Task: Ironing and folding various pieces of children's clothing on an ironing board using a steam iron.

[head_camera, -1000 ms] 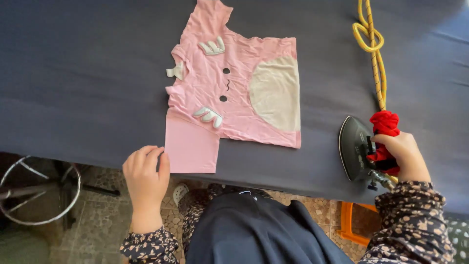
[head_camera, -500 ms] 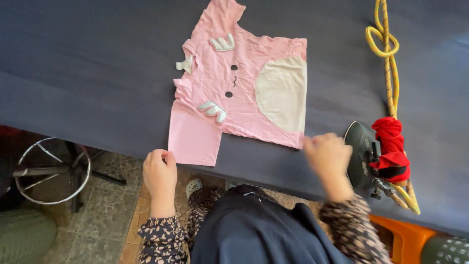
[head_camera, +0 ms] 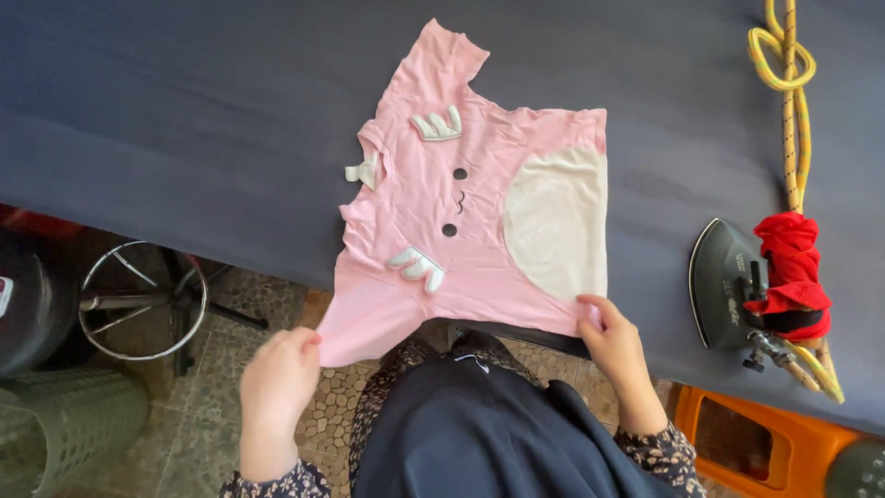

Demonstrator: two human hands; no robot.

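A small pink shirt [head_camera: 479, 212] with a cream oval patch and white appliqué pieces lies on the dark grey ironing table [head_camera: 184, 120], its near part hanging over the front edge. My left hand [head_camera: 277, 378] pinches the sleeve end below the table edge. At the hem's near corner, my right hand [head_camera: 613, 341] grips the fabric. A dark iron [head_camera: 733, 281] rests on its side to the right, its handle wrapped in red cloth [head_camera: 793, 272].
A yellow braided cord [head_camera: 791, 111] runs from the iron up the table's right side. Left of me on the stone floor stand a stool with a metal ring [head_camera: 138, 300] and a green basket [head_camera: 64, 424]. An orange crate [head_camera: 756, 443] sits lower right.
My right hand left the iron's handle and moved left to grip the shirt's hem corner. My left hand took the sleeve end. The shirt has slid toward the table's near edge.
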